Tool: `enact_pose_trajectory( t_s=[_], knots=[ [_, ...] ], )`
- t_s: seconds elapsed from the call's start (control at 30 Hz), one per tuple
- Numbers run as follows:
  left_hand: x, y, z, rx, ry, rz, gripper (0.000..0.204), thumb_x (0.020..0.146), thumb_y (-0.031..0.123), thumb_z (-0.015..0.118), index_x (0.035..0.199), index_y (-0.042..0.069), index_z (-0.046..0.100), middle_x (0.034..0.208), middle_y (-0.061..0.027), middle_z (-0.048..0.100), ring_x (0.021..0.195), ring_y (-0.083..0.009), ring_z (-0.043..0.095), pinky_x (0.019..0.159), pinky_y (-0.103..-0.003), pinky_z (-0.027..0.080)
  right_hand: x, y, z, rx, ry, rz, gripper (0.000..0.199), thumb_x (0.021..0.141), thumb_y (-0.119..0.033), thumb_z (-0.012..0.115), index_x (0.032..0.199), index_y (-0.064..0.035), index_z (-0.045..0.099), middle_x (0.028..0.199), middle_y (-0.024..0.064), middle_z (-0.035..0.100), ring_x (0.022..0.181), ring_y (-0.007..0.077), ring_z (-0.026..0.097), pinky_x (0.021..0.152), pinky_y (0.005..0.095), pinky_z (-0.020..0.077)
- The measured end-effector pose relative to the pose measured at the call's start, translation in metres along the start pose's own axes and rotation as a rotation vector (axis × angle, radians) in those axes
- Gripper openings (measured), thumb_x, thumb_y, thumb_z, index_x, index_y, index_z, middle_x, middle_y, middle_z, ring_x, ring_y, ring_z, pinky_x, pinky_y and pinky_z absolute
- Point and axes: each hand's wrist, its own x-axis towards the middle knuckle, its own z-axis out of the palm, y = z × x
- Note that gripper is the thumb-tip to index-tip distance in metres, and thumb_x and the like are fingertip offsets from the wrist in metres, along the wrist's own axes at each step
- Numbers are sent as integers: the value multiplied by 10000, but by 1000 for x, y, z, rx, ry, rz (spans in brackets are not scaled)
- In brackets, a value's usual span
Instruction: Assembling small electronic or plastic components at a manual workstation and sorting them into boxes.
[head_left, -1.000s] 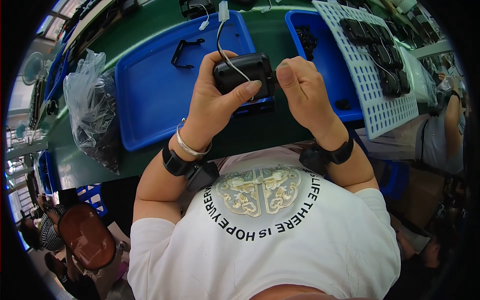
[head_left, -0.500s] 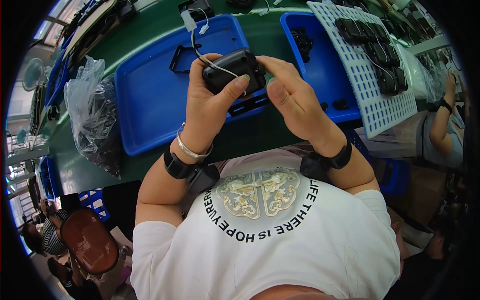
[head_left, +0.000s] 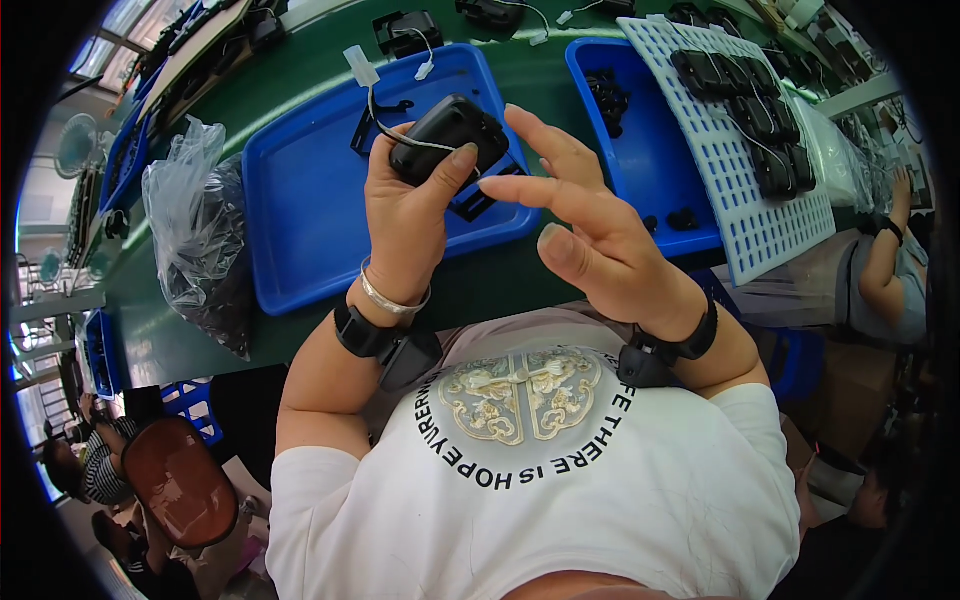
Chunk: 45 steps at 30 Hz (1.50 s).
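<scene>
An assembly workshop, a factory line by the look of it. A long green bench [head_left: 300, 95] carries blue trays [head_left: 300, 210] of small black parts, a white grid rack [head_left: 760, 215] of matching black casings [head_left: 745, 105] near its right edge, and a plastic bag [head_left: 195, 235] of parts near the left edge. Another worker's arm [head_left: 885, 270] rests at the right end.

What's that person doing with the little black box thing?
A person at a green workbench holds a small black box with a thin wire in the left hand, above a big blue tray. The right hand is open beside it, fingers spread, not touching the box. More black boxes lie in rows on a white grid rack to the right, and a clear bag of dark bits sits to the left.
</scene>
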Motion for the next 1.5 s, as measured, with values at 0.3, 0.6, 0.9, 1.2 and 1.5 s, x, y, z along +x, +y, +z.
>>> enact_pose_trajectory(
  t_s=[0.3, 0.6, 0.9, 1.2, 1.5],
  knots=[
    [-2, 0, 2, -12, 14, 45, 409, 771, 48, 708, 1075, 45, 433, 971, -59, 582, 836, -119, 586, 727, -239, 502, 3, 1, 1, 46, 120, -31, 541, 878, -427, 537, 1209, 1, 531, 1391, 244, 317, 1303, 359, 258, 1053, 422, 205],
    [0, 4, 5, -47, -12, 51, 397, 769, 33, 704, 1057, 52, 431, 956, -64, 587, 837, -126, 591, 733, -243, 508, 6, 15, 0, 24, 133, 86, 526, 934, -411, 433, 1262, -4, 485, 1405, 178, 335, 1341, 273, 228, 1072, 378, 163],
    [-1, 4, 0, -14, -39, 43, 403, 754, 13, 712, 1043, 50, 434, 948, -65, 591, 824, -115, 586, 717, -226, 484, 4, 7, 3, 16, 121, 43, 549, 898, -424, 507, 1204, 31, 523, 1387, 257, 317, 1311, 362, 239, 1060, 424, 188],
    [2, 1, -1, -11, -11, 32, 380, 765, 17, 703, 1031, 51, 434, 938, -60, 585, 818, -102, 573, 721, -217, 471, 4, 2, 3, 174, 120, 29, 582, 901, -447, 483, 1227, 35, 501, 1388, 264, 308, 1315, 379, 219, 1058, 434, 196],
    [-3, 0, 2, 8, -31, 41, 384, 769, 21, 701, 1036, 40, 426, 945, -62, 579, 828, -105, 571, 732, -223, 478, 8, 6, 4, 59, 209, 118, 647, 902, -464, 474, 1254, 79, 445, 1394, 257, 302, 1317, 372, 221, 1060, 435, 196]
  ],
)
